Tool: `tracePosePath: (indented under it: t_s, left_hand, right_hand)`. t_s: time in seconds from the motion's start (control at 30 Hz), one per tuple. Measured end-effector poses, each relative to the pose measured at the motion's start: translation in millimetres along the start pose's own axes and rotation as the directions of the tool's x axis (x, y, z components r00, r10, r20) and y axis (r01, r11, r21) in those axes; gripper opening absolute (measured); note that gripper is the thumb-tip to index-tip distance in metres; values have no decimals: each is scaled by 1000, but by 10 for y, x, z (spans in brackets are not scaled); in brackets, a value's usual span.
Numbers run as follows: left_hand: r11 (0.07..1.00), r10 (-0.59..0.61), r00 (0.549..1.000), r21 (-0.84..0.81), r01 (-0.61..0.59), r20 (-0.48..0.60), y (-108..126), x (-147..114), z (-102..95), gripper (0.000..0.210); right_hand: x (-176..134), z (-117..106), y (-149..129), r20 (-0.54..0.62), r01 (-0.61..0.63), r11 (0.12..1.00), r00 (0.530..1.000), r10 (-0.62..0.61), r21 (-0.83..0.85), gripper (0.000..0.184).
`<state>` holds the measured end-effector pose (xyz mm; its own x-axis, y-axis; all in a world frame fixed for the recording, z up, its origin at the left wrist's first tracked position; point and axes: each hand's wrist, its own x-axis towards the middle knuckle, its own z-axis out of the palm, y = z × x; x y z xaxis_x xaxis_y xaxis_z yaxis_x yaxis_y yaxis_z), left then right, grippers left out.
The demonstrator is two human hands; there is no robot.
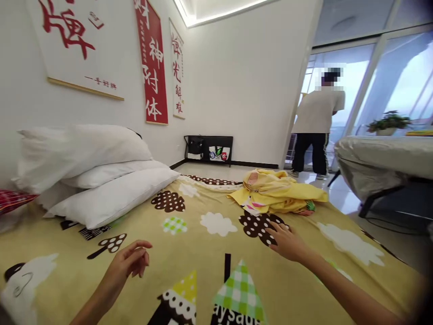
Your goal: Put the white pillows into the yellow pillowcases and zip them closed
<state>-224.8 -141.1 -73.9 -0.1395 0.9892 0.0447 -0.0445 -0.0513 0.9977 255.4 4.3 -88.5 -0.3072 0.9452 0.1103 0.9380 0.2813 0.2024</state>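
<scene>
A yellowish bed sheet [203, 253] printed with clouds, trees and houses spreads out in front of me. Above its left half is my left hand [130, 259], fingers loosely curled but apart, with nothing in them. My right hand [284, 241] reaches forward over a brown dotted cloud print, its fingers spread and holding nothing; whether it touches the sheet I cannot tell. Just beyond it lies a crumpled heap of yellow cloth [277, 192] with pink and white patches. Several white pillows [111, 180] are stacked on the left side of the bed.
A person [318, 122] stands with their back to me by the glass doors. At right is a covered table [385, 153] bearing a potted plant [389, 122]. Hanging scrolls [154, 67] line the left wall, and a low black rack [209, 149] stands in the back corner.
</scene>
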Motion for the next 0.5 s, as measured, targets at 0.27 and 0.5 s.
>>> tracePosePath:
  t_s: [0.27,0.5]
  left_hand:
    - [926,59,858,293,-238,511,-302,420,1253,34]
    - [144,400,517,506,-851,757,-1435,637,1800,37]
  right_hand:
    - [430,348,191,-32,-100,995,994,100,14,46]
    - [1215,319,525,-186,-316,948,930,317,38,60]
